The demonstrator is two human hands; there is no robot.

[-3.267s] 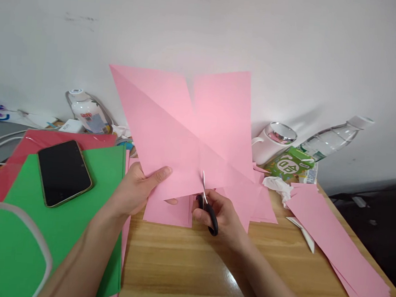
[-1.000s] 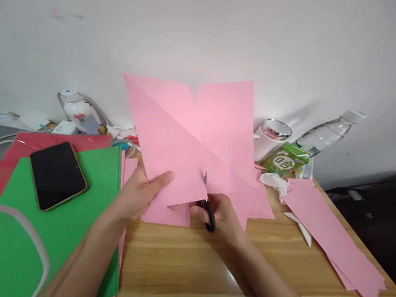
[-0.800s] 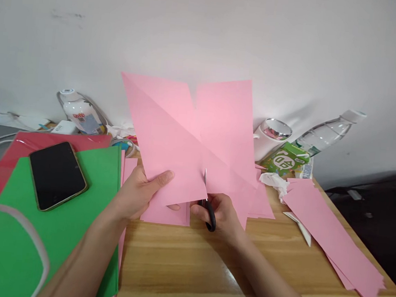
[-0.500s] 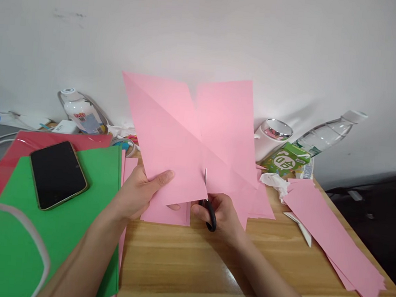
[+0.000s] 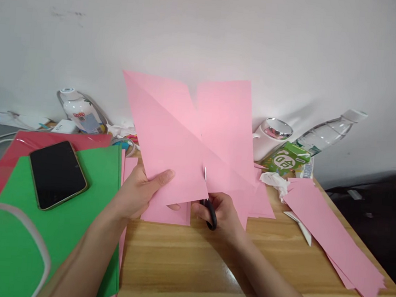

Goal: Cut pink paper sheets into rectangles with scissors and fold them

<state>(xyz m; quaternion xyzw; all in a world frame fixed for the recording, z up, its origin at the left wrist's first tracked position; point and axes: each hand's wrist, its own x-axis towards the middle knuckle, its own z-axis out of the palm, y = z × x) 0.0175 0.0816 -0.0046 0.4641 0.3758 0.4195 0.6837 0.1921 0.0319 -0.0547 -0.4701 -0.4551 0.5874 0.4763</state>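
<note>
A large pink paper sheet (image 5: 186, 129), creased along its diagonals and slit from the top, is held upright above the wooden table (image 5: 187, 268). My left hand (image 5: 138, 194) pinches its lower left edge, thumb on the front. My right hand (image 5: 221, 215) grips black-handled scissors (image 5: 208, 207). Their blade points up into the sheet's bottom edge, in a slit along the crease.
A black phone (image 5: 57, 173) lies on green (image 5: 38, 236) and red paper at the left. Pink strips (image 5: 332, 239) lie at the right, near crumpled tissue (image 5: 274, 180). A white mug (image 5: 271, 138), a green carton (image 5: 287, 161), a water bottle (image 5: 327, 132) and a small white bottle (image 5: 79, 110) stand by the wall.
The scissor blade has crept slightly higher into the pink sheet. Hands and sheet have otherwise stayed almost still; the view shifted a little since the oldest frame.
</note>
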